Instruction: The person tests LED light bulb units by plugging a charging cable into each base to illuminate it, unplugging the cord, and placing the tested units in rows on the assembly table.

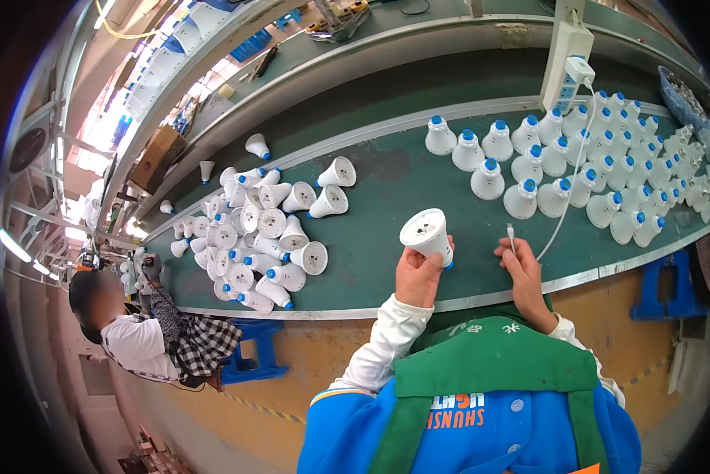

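My left hand is closed round a white cone-shaped lamp housing, its wide face with small dark parts turned up and its blue cap pointing down. In my right hand the fingers pinch a white cable plug, its tip pointing up, apart from the housing. The plug's white cable runs up to a charger in a power strip. To the left lies a loose pile of similar housings. On the right, several more housings stand in rows with blue caps up.
The green table has a metal front edge. A person sits at its left end. Blue stools stand below. A plastic bag lies at the far right, and a shelf runs along the back.
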{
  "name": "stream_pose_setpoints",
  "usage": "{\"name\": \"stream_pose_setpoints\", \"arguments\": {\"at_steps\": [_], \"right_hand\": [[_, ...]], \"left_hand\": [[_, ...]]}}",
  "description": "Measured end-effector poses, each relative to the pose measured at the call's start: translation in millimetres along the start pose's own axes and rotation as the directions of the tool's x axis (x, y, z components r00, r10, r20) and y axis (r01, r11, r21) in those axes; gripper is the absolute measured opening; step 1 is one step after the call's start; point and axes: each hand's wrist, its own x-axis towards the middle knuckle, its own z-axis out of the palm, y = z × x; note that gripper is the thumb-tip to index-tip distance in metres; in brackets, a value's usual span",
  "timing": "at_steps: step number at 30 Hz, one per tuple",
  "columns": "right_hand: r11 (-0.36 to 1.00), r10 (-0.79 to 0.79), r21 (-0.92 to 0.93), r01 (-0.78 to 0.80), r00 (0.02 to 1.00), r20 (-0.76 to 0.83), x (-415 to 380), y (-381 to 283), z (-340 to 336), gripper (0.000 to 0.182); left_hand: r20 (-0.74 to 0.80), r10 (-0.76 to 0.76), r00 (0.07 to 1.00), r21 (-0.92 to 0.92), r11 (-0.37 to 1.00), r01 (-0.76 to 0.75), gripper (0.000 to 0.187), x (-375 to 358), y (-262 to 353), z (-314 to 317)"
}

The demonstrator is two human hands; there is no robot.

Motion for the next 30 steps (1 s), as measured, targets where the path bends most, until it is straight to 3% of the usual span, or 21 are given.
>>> {"name": "stream_pose_setpoints", "arguments": {"at_steps": [5, 7, 9, 11, 15, 19, 21, 24, 27, 29, 30], "right_hand": [[0.978, -0.130, -0.169, 0.118, 0.990, -0.062, -8, 2, -5, 0.024], [0.961, -0.186, -0.222, 0.166, 0.980, -0.072, -7, 6, -7, 0.022], [0.892, -0.289, -0.370, 0.260, 0.957, -0.024, -3, 19, -15, 0.021], [0.941, -0.224, -0.270, 0.206, 0.974, -0.038, -3, 22, -11, 0.022], [0.941, -0.249, -0.238, 0.239, 0.968, -0.011, 0, 35, -11, 0.022], [0.913, -0.285, -0.302, 0.274, 0.958, 0.008, 1, 35, -11, 0.023], [0.907, -0.276, -0.325, 0.266, 0.961, 0.017, 0, 33, -10, 0.023], [0.891, -0.303, -0.348, 0.291, 0.953, 0.019, 2, 33, -7, 0.024], [0.860, -0.344, -0.393, 0.325, 0.939, 0.024, 2, 41, -12, 0.024], [0.850, -0.356, -0.403, 0.339, 0.934, 0.034, 1, 36, -9, 0.023], [0.838, -0.365, -0.420, 0.348, 0.930, 0.043, 1, 37, -9, 0.023]], "left_hand": [[-0.007, 0.195, 0.981, 0.335, 0.924, -0.182, 0.063, 14, 3, -14], [0.020, 0.283, 0.959, 0.375, 0.887, -0.270, 0.065, 25, 3, -14], [0.045, 0.384, 0.922, 0.512, 0.784, -0.351, 0.067, 37, 2, -19], [0.070, 0.502, 0.862, 0.620, 0.655, -0.432, 0.068, 41, 13, -4], [0.049, 0.498, 0.866, 0.694, 0.606, -0.388, 0.069, 49, 20, -4], [0.123, 0.657, 0.744, 0.832, 0.340, -0.438, 0.065, 45, 13, -8], [0.058, 0.476, 0.878, 0.875, 0.400, -0.274, 0.061, 53, -6, -41], [0.048, 0.384, 0.922, 0.907, 0.370, -0.201, 0.057, 52, -8, -54], [0.012, 0.440, 0.898, 0.895, 0.395, -0.206, 0.053, 49, 9, -42], [0.077, 0.540, 0.838, 0.868, 0.378, -0.323, 0.048, 48, 21, -35], [0.061, 0.521, 0.851, 0.841, 0.432, -0.325, 0.050, 48, 23, -37]]}}
